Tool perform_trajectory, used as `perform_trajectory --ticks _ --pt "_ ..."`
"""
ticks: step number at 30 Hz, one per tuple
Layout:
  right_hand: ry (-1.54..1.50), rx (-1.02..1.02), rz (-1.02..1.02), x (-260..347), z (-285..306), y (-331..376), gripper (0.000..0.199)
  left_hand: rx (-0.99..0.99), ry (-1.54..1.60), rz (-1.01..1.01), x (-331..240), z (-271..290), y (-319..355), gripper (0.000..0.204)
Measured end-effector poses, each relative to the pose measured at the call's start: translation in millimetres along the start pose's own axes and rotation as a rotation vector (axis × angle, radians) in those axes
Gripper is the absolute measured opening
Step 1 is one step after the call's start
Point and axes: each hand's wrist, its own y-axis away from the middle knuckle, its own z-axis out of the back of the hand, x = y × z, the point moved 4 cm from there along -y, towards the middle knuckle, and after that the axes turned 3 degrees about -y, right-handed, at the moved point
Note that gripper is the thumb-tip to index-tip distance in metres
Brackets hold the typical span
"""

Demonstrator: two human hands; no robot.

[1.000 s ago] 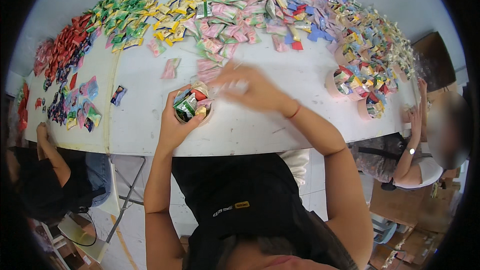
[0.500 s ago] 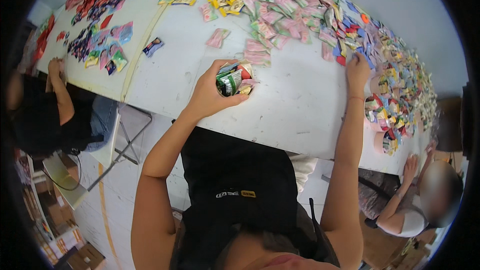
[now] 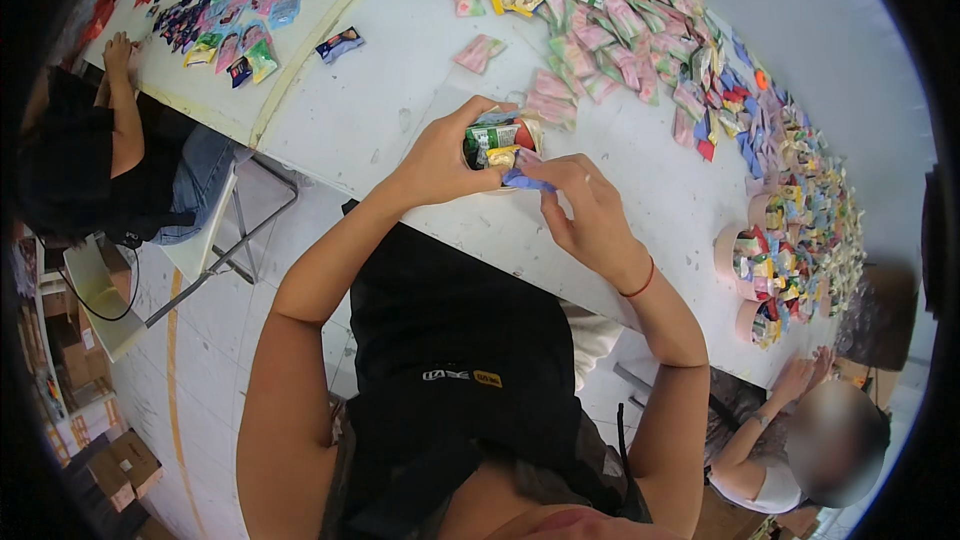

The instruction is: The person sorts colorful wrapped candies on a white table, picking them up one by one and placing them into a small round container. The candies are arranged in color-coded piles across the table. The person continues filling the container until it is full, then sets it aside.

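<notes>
My left hand (image 3: pixel 440 155) is wrapped around a small round cup (image 3: pixel 495 140) stuffed with several coloured sachets, held at the near edge of the white table (image 3: pixel 380 110). My right hand (image 3: pixel 585 210) pinches a blue-purple sachet (image 3: pixel 522 177) and holds it against the cup's rim. Loose pink sachets (image 3: pixel 550 100) lie on the table just beyond the cup.
Bands of yellow, pink, blue and mixed sachets (image 3: pixel 640 30) spread across the far half of the table. Two filled pink cups (image 3: pixel 750 260) stand at the right. One person (image 3: pixel 110 140) sits on a folding chair at the left, another (image 3: pixel 800 430) at the lower right.
My right hand came back from the sachets at the far right with a blue-purple sachet and now meets the cup. My left hand kept hold of the cup.
</notes>
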Motion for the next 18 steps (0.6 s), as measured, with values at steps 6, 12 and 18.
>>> perform_trajectory --ticks 6,12,18 --pt "0.192 0.084 0.152 0.6 -0.9 -12.6 0.034 0.015 0.057 0.029 -3.4 2.4 0.5 0.062" --pt "0.100 0.021 0.081 3.5 -8.7 -15.4 0.026 0.017 0.073 0.036 2.5 1.3 2.8 0.063" --pt "0.244 0.081 0.201 -2.5 -10.4 -14.0 0.026 -0.029 0.097 -0.017 9.4 -2.3 0.9 0.061"
